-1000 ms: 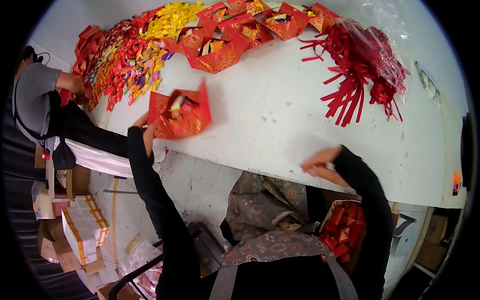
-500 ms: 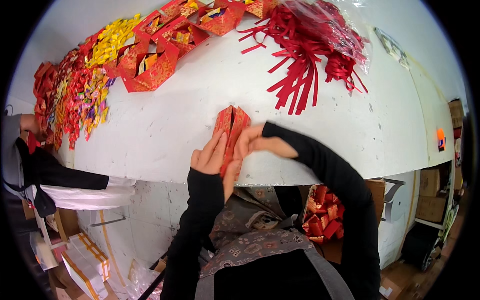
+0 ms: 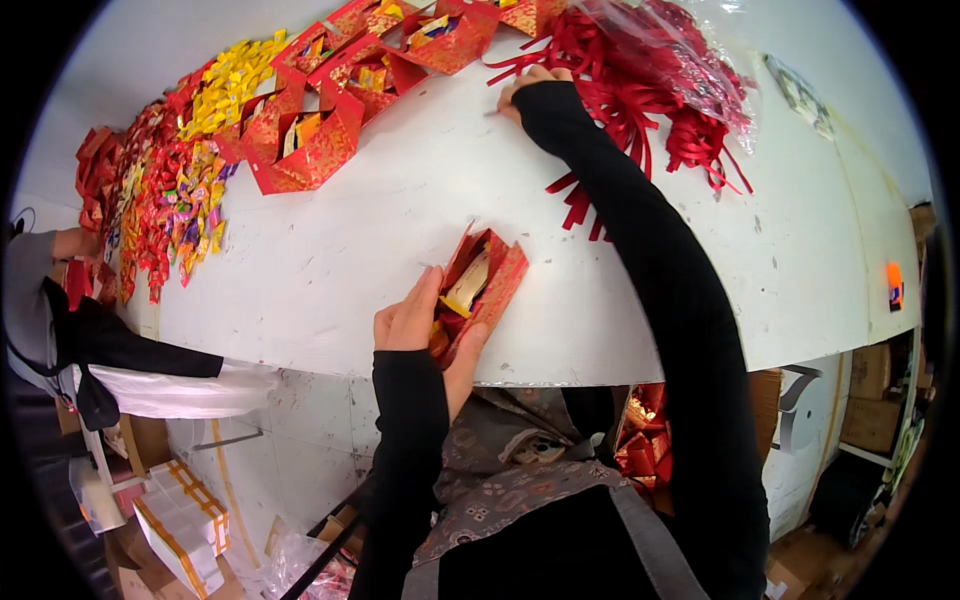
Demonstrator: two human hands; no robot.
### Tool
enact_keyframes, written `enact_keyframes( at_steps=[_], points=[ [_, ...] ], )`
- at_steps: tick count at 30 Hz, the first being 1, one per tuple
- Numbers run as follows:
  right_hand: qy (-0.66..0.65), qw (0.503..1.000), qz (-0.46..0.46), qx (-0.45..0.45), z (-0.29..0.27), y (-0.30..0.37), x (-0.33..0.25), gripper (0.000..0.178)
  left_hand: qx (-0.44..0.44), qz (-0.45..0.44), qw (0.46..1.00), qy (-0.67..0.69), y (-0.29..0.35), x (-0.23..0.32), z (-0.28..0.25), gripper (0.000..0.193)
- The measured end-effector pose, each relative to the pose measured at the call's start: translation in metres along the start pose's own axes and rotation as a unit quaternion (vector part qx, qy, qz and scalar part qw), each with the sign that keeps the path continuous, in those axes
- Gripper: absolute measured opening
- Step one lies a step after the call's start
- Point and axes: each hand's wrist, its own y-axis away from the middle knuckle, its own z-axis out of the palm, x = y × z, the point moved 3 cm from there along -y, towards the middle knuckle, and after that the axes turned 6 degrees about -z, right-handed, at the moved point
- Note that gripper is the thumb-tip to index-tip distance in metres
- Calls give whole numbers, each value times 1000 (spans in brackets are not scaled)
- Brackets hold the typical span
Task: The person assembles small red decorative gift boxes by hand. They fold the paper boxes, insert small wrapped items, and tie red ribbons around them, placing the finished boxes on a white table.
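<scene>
A red gold-patterned paper box (image 3: 505,285) stands tilted on the table, its top gaping, with wrapped candies (image 3: 465,290) inside, one of them in a pale wrapper. My left hand (image 3: 412,322) is closed around its near left part, thumb on the near side. Far from it, my right hand (image 3: 530,92) reaches to the left edge of a heap of red ribbons (image 3: 640,95). Its fingers bend down at the ribbons; the fingertips are hidden, so I cannot tell whether they pinch one.
Several filled red boxes (image 3: 310,150) stand at the back left, beside piles of yellow candies (image 3: 225,90) and mixed candies (image 3: 165,210). Clear plastic (image 3: 690,50) covers part of the ribbons. Another person's arm (image 3: 130,335) is at the left. Below the table edge, a carton holds red packets (image 3: 645,440).
My right hand has left the red box and moved far up to the ribbons. The box, pressed nearly closed before, now gapes and tilts right in my left hand, showing its candies.
</scene>
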Motion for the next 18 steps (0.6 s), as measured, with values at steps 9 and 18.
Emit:
enact_keyframes(
  at_steps=[9,18],
  points=[
    [-423,898,108,-53,-137,113,-144,9,27,55,993,-97,9,-3,15,53],
    [-573,680,323,-323,-124,110,-149,27,4,98,992,-82,12,-5,21,54]
  ],
)
